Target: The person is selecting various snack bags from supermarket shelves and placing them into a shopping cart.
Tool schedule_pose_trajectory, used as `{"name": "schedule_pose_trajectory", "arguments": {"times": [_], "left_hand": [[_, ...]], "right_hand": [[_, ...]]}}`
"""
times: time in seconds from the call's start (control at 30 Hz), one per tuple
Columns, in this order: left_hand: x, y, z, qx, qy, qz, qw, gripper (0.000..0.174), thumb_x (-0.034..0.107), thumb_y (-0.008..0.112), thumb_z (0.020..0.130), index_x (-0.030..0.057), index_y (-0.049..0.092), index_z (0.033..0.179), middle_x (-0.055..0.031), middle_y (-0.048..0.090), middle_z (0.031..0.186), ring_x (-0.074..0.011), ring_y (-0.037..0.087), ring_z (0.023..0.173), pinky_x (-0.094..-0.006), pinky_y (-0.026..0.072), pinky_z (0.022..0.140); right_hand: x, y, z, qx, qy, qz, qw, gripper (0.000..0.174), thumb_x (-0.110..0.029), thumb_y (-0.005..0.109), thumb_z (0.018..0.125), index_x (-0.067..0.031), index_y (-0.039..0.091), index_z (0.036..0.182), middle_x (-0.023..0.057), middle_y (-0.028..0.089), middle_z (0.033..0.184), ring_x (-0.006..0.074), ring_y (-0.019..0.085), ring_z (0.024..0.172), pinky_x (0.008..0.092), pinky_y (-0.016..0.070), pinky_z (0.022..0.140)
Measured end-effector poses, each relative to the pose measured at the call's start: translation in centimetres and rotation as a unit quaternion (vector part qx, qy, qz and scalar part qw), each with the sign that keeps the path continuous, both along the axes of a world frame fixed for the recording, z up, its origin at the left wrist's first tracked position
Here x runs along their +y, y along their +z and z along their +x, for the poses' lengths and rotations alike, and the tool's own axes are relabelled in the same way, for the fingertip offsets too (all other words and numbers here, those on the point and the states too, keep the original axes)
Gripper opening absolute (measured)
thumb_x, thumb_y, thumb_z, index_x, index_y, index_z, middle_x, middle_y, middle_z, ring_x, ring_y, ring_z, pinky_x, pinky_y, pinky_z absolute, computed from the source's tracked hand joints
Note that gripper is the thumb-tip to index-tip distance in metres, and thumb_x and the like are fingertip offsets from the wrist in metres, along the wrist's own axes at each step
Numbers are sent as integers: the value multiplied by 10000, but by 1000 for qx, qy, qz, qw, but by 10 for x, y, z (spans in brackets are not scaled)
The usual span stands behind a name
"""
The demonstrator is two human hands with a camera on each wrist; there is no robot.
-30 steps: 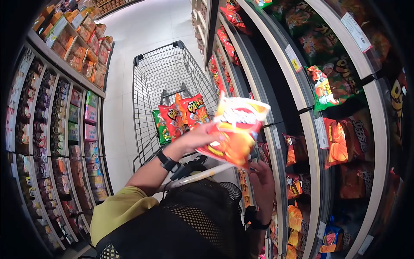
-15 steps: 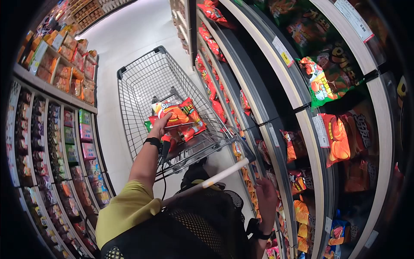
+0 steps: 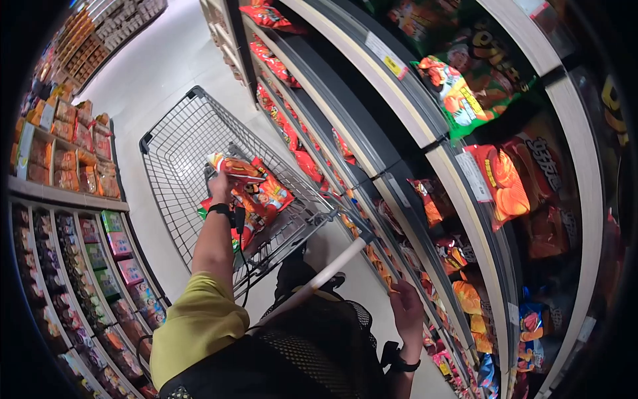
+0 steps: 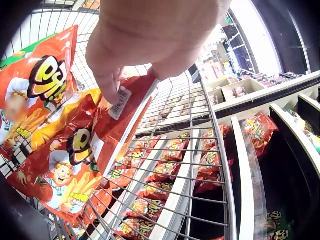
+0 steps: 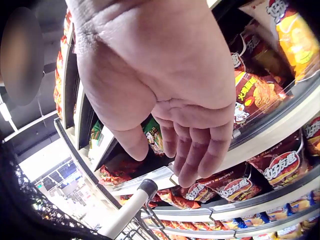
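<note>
My left hand [image 3: 219, 187] reaches into the shopping cart [image 3: 169, 166] and grips a red chip bag [image 3: 240, 170] by its edge. In the left wrist view, the fingers of the left hand [image 4: 150, 40] curl over this bag, beside its white barcode label [image 4: 120, 102]. Several other chip bags lie under and beside it, among them a red bag with a cartoon figure [image 4: 65, 175] and a partly hidden green one [image 4: 30, 50]. My right hand [image 3: 407, 309] hangs beside the right-hand shelves with relaxed fingers and an empty palm.
The cart's pale handle [image 3: 325, 272] crosses in front of my body. Shelves of chip bags [image 3: 502, 183] rise close on the right. On the left stand shelves of small packs [image 3: 100, 266] and a display of packaged food [image 3: 66, 153]. Pale floor [image 3: 143, 100] runs ahead.
My left hand has carried the chip bag from beside the shelves into the cart and lowered it onto the other bags. The right hand stays near the shelves; the view has swung right.
</note>
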State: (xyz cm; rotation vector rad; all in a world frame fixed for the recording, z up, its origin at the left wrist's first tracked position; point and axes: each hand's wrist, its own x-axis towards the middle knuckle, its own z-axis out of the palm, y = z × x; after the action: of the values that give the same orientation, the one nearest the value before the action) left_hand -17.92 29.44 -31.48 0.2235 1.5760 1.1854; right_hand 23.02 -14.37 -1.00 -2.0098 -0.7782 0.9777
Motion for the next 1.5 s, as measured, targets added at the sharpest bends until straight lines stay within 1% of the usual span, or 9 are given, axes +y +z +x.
{"name": "schedule_pose_trajectory", "arguments": {"times": [0.07,0.33,0.5,0.63,0.73,0.93,1.13,1.37,1.5], "left_hand": [[-1,-3,-2,29,2,20,999,282,289,610,944,8,630,950,-56,652,838,-178,653,713,-358,585,668],[12,-30,-14,192,-108,31,975,382,312,664,907,-4,591,1109,-83,590,887,-205,628,749,-383,530,568],[-2,92,66,210,-196,108,952,333,222,656,946,29,563,1201,-36,598,945,-124,575,800,-287,501,685],[-64,191,162,192,-370,333,846,214,90,591,1003,-32,565,1176,-55,638,995,-119,607,852,-244,502,765],[-131,255,225,360,-452,369,727,203,88,613,977,-46,575,1125,-106,651,913,-140,629,801,-289,523,729],[-239,263,272,476,-582,303,585,254,220,587,984,-19,579,1069,-256,653,1009,-428,652,888,-491,517,753],[-289,239,278,446,-580,146,666,519,449,349,1069,3,605,995,-271,679,825,-499,651,808,-566,498,719],[-312,252,291,577,-508,197,609,417,400,411,1060,33,591,980,-284,651,794,-500,636,781,-590,474,664],[-328,274,300,486,-419,288,711,411,262,571,1015,-18,488,1305,-180,666,1018,-300,668,854,-413,519,775]], "right_hand": [[-4,-3,3,-1,-11,8,1000,365,-134,647,975,-12,569,1310,95,698,1171,161,692,988,320,542,897],[-8,-3,16,13,-2,34,999,423,-151,662,972,-15,526,1349,139,701,1192,203,708,1036,332,545,910],[-21,-8,30,36,-20,72,997,420,-157,667,970,-17,528,1341,131,701,1169,223,706,1043,336,546,915],[-45,-23,54,32,-11,113,993,408,-159,669,969,-14,533,1326,130,695,1155,224,703,1042,336,547,904],[-49,-25,65,41,8,141,989,404,-176,664,972,-10,535,1317,139,685,1155,220,696,1041,342,547,885],[-73,-16,104,37,42,150,987,424,-218,652,978,-4,534,1325,180,666,1213,233,684,1046,348,532,895],[-128,-35,142,44,26,166,985,415,-199,654,982,13,539,1321,129,670,1163,195,671,1022,325,528,908],[-133,-50,168,59,65,189,978,416,-190,655,982,7,538,1329,103,683,1147,169,653,998,323,527,894],[-123,-23,163,85,91,174,977,403,-180,653,992,1,540,1334,82,653,1207,158,622,1076,321,498,965]]}}
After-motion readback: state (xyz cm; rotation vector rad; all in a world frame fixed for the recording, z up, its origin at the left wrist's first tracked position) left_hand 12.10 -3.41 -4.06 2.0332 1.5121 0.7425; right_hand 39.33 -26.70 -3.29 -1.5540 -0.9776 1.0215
